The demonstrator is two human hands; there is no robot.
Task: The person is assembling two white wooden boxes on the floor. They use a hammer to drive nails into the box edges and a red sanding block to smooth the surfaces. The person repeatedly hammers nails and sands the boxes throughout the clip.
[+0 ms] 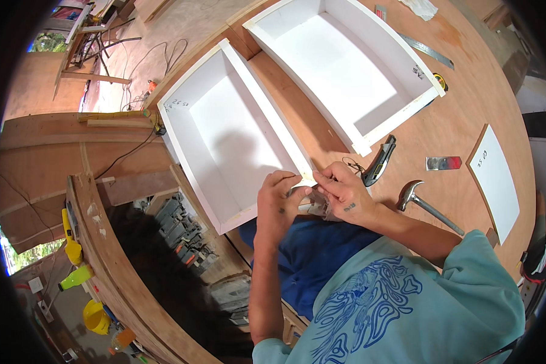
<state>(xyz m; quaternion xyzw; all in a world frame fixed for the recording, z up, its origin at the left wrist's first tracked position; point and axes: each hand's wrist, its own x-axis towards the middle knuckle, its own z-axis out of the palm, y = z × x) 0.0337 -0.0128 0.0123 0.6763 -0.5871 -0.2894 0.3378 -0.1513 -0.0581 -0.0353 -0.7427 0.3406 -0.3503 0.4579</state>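
Both hands meet at the near right corner of a white drawer box [244,151]. My left hand [277,203] is closed in a pinch, fingertips by the box's rim. My right hand [350,197] is also pinched, its fingertips almost touching the left thumb. Whatever lies between the fingers is too small and covered to name. Just below the hands, something pale and crumpled shows in part. Right of them lie a utility knife [380,161] with a dark handle and a claw hammer [432,208].
A second white drawer box [340,60] lies beyond, to the right. On the wooden table [467,100] are a steel ruler [429,51], a red-ended blade pack [443,163], a white panel [496,182] and a tape measure [440,81]. Wooden framing [112,267] stands at left.
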